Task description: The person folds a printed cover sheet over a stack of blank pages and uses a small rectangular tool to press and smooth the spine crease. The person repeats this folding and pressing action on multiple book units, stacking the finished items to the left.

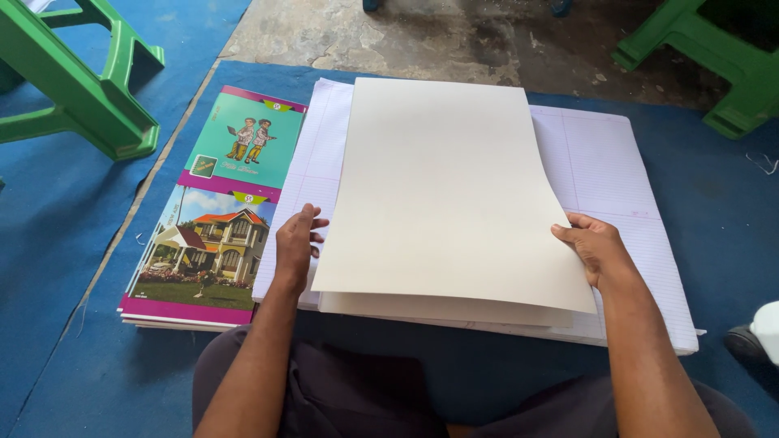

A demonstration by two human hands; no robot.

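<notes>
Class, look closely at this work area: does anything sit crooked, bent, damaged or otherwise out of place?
The top cream sheet lies skewed and bowed over the cream sheet beneath, its near right corner overhanging, held by the left hand and right hand. The lined paper stack and the notebooks lie flat. Nothing looks torn or spilled.

Two printed exercise-book covers [215,219] are lying flat to the left of the work, one showing a house and garden, the other two cartoon figures on teal. A blue mat [57,243] is covering the ground. A green plastic stool [89,89] is standing at top left, another [714,65] at top right. Bare concrete floor [422,36] is showing beyond the mat.
</notes>
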